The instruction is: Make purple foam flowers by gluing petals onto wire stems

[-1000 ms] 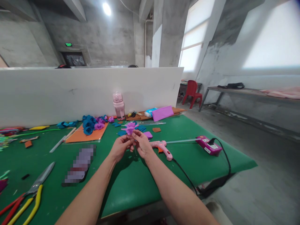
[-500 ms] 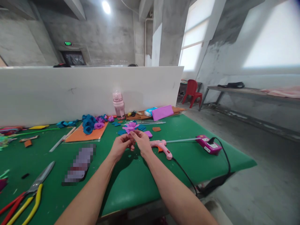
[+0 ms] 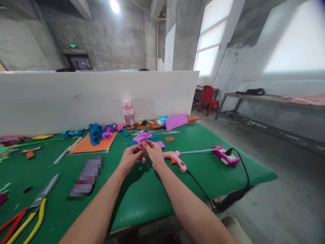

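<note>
A purple paper flower [image 3: 142, 137] with spread petals shows just above my fingertips. My left hand [image 3: 131, 157] is closed in a pinch at its underside. From the other side my right hand [image 3: 153, 154] pinches the same spot, thumb and fingers pressed together. The flower's base is hidden behind the fingers. Beside my right hand a pink glue gun [image 3: 180, 164] lies on the table, a clear glue stick [image 3: 196, 151] sticking out of its back. Blue paper pieces [image 3: 153, 137] and a purple piece [image 3: 160, 145] lie around the flower.
Blue and purple paper flowers [image 3: 95, 132] rest on an orange sheet [image 3: 88, 147]. A blurred phone [image 3: 86, 176] and large scissors [image 3: 40, 200] lie left on the green table [image 3: 137, 210]. A purple power strip [image 3: 225, 157] sits right; a pink bottle [image 3: 128, 113] stands by the white partition [image 3: 50, 101].
The flower has turned slightly and its petals look more spread towards me. Both hands stay pinched at its base with only small finger shifts.
</note>
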The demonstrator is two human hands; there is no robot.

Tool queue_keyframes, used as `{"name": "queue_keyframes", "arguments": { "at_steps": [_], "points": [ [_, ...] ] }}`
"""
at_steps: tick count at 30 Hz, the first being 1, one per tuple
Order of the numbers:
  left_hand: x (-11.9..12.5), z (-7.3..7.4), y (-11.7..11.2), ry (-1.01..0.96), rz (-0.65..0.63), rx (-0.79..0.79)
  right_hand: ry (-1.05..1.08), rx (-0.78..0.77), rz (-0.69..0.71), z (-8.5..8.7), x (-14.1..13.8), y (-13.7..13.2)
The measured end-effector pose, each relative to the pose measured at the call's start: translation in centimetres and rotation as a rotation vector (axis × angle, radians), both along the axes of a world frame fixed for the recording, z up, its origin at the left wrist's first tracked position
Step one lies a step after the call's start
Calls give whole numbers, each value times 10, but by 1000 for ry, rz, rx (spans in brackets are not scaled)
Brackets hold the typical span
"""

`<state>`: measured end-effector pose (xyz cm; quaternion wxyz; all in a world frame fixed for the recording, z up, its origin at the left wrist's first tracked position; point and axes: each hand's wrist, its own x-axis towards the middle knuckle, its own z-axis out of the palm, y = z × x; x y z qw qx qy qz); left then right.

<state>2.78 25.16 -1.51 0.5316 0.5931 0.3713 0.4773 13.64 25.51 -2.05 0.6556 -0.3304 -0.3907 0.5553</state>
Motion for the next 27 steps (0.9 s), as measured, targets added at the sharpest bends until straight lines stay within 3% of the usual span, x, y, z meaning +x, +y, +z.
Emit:
{"name": "queue_keyframes", "arguments": {
  "at_steps": [4,9,19,27],
  "points": [
    [-1,0,0,-51,-7,-38,7,-16,69,-1,1,1],
    [-4,2,-1,-144,-42,-101,44,-20,-6,-5,3,6],
    [-6,1,0,-198,-100,-137,168,-42,240,-2,1,-1],
    [-7,1,-1,-208,-133,-139,161,-14,285,0,3,-4]
  ]
}}
